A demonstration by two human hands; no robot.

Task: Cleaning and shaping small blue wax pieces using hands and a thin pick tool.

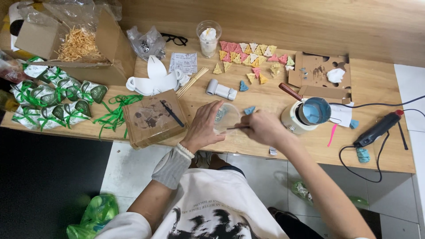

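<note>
Small clear plastic cup [226, 117] held just above the wooden counter [389, 84] edge, left hand [204, 126] fingers wrapped round its side; right hand [262, 127] pinching a thin dark stick [235, 128] poking inside. Probably light, thin, easy to squash; best held softly round the middle.

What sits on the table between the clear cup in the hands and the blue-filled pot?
In the head view, a small blue tree-shaped piece lies between the clear cup and the pot; the right hand also crosses there.

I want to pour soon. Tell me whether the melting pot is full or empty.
Not empty: the pot sits upright on the table, lid off, with pale blue liquid visible inside. The exact level cannot be told.
</note>
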